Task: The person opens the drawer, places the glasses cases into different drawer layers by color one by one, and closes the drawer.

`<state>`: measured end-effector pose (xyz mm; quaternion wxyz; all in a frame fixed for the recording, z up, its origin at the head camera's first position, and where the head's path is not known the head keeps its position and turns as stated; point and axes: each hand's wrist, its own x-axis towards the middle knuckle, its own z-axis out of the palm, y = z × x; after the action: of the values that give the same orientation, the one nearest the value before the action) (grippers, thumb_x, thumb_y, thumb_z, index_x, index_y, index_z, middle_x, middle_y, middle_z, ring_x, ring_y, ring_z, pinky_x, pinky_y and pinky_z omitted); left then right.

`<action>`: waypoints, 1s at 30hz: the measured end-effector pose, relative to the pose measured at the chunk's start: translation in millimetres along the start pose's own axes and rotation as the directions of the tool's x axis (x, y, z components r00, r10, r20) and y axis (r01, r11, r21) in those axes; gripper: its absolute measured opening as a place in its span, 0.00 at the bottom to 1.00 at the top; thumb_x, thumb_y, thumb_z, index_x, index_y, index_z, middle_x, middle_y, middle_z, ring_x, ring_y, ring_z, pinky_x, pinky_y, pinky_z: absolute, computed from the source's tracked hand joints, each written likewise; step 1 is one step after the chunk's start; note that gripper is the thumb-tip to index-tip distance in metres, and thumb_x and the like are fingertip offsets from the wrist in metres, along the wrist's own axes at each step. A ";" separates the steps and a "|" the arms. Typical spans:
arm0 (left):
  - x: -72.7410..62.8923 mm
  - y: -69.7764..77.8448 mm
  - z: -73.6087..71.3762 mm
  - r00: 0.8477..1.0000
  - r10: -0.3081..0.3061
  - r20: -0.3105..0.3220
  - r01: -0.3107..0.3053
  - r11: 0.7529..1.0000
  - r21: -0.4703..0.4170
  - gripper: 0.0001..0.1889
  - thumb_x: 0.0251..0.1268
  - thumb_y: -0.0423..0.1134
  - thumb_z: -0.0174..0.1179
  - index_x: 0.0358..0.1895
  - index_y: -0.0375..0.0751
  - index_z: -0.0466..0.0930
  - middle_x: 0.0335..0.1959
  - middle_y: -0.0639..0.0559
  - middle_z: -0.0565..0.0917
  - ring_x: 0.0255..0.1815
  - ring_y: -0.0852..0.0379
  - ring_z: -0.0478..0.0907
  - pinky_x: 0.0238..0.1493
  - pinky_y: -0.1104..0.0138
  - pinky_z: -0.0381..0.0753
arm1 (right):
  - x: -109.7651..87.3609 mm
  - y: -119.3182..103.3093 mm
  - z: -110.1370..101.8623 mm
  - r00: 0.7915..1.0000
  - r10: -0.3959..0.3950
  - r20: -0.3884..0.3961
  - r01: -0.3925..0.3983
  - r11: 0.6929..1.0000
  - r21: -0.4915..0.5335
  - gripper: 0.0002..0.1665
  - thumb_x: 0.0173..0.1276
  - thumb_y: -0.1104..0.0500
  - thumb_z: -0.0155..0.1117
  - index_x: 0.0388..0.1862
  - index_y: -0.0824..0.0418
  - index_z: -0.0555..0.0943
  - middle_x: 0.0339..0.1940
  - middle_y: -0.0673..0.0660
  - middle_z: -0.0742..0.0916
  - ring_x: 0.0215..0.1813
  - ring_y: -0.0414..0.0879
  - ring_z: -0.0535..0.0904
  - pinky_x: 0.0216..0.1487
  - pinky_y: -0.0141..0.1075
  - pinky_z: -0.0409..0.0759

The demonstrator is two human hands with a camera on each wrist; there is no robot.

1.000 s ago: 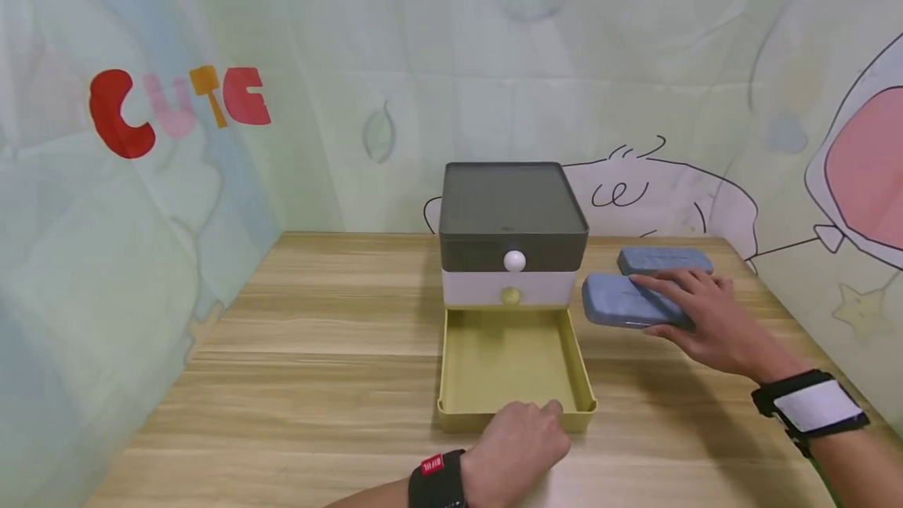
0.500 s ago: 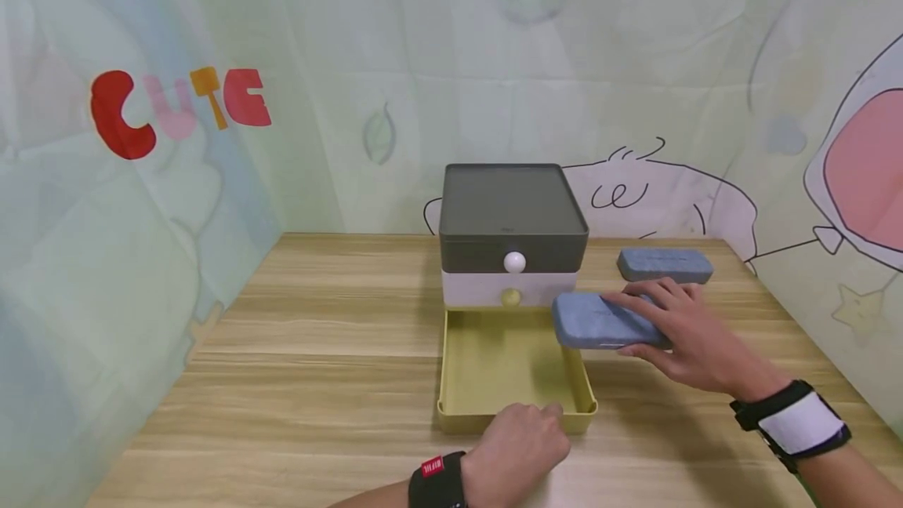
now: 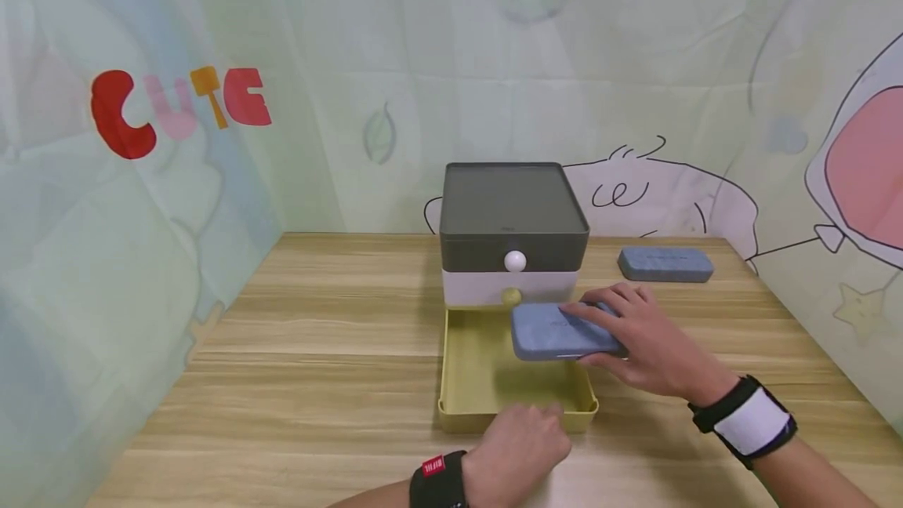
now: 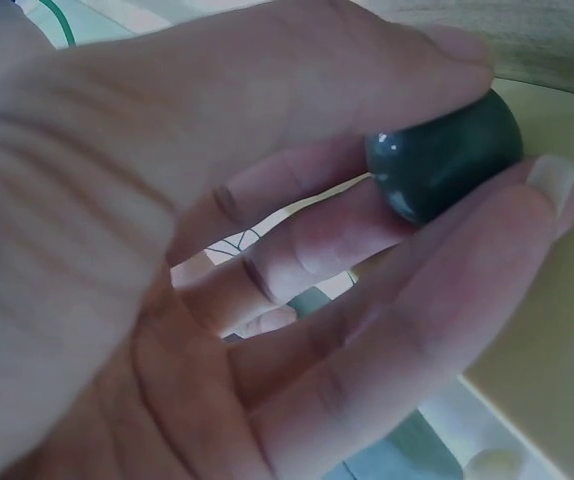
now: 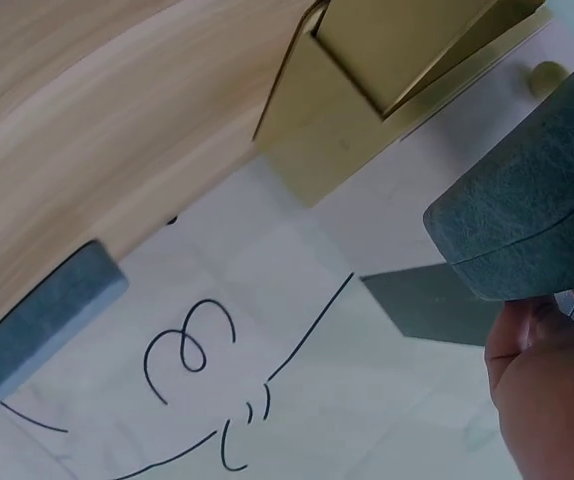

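My right hand grips a blue glasses case, thumb on the near side and fingers over the top. The case is held above the right part of the pulled-out yellow drawer. In the right wrist view its textured side and seam show. At the drawer's front is my left hand; in the left wrist view its thumb and fingers pinch a round dark knob. The head view hides that knob behind the hand. A second blue glasses case lies on the table at the back right.
The drawer unit stands at the back middle, with a grey top drawer bearing a white knob and a white middle drawer, both closed. A printed cloth hangs behind and on both sides of the wooden table.
My right hand has carried the glasses case leftward and nearer, from the table's right side to above the drawer. My left hand and the drawer have stayed in place.
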<state>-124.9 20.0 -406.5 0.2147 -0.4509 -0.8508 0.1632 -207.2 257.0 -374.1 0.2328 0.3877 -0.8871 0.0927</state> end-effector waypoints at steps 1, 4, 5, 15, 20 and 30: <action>0.0 0.0 -0.1 1.000 -0.001 -0.001 0.001 1.000 0.000 0.10 0.57 0.44 0.69 0.25 0.71 0.85 0.28 0.66 0.80 0.21 0.68 0.75 0.18 0.74 0.71 | 1.6 -1.8 1.6 1.000 0.001 0.001 -0.001 1.000 0.004 0.45 0.52 0.42 0.81 0.69 0.45 0.77 0.55 0.54 0.83 0.57 0.49 0.75 0.53 0.44 0.64; 0.2 -0.1 -0.1 1.000 -0.004 -0.007 0.004 1.000 -0.005 0.09 0.57 0.44 0.70 0.26 0.71 0.86 0.29 0.66 0.80 0.21 0.67 0.75 0.18 0.74 0.71 | 6.2 -6.4 5.9 1.000 -0.001 -0.002 0.001 1.000 0.012 0.44 0.52 0.41 0.81 0.69 0.45 0.77 0.56 0.54 0.83 0.57 0.49 0.75 0.54 0.45 0.66; 0.1 -0.1 0.0 1.000 -0.003 -0.011 0.003 1.000 -0.003 0.09 0.57 0.44 0.70 0.26 0.71 0.86 0.28 0.65 0.79 0.21 0.67 0.75 0.18 0.74 0.71 | 7.6 -7.8 7.4 1.000 -0.002 -0.003 0.003 1.000 0.015 0.44 0.52 0.41 0.81 0.69 0.45 0.77 0.57 0.54 0.83 0.58 0.49 0.75 0.54 0.46 0.67; -0.5 -1.4 1.7 1.000 0.010 -0.024 -0.010 1.000 0.025 0.09 0.58 0.45 0.68 0.27 0.72 0.86 0.27 0.64 0.79 0.20 0.67 0.74 0.18 0.74 0.71 | 24.5 -21.4 25.8 0.998 -0.058 -0.024 0.059 0.997 0.044 0.44 0.52 0.40 0.80 0.69 0.46 0.77 0.55 0.54 0.83 0.56 0.51 0.76 0.55 0.49 0.74; 0.4 -1.3 -0.2 1.000 0.007 -0.003 -0.007 1.000 0.021 0.08 0.59 0.45 0.68 0.28 0.71 0.86 0.29 0.64 0.80 0.20 0.66 0.75 0.19 0.74 0.72 | 32.7 -28.0 31.8 0.998 -0.062 -0.003 0.062 0.997 0.052 0.44 0.53 0.37 0.79 0.68 0.46 0.78 0.55 0.55 0.83 0.58 0.51 0.77 0.58 0.49 0.76; 1.4 -1.8 0.2 1.000 0.013 0.016 -0.013 1.000 -0.015 0.09 0.61 0.44 0.68 0.27 0.69 0.86 0.28 0.64 0.79 0.19 0.66 0.74 0.18 0.73 0.71 | 39.9 -32.0 45.3 0.997 -0.028 0.075 0.022 0.996 0.083 0.43 0.55 0.38 0.78 0.69 0.47 0.77 0.57 0.54 0.82 0.59 0.49 0.76 0.57 0.45 0.81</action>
<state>-126.9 20.1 -405.6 0.2035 -0.4568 -0.8507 0.1617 -222.8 193.9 -394.9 0.1839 0.4113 -0.8858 0.1113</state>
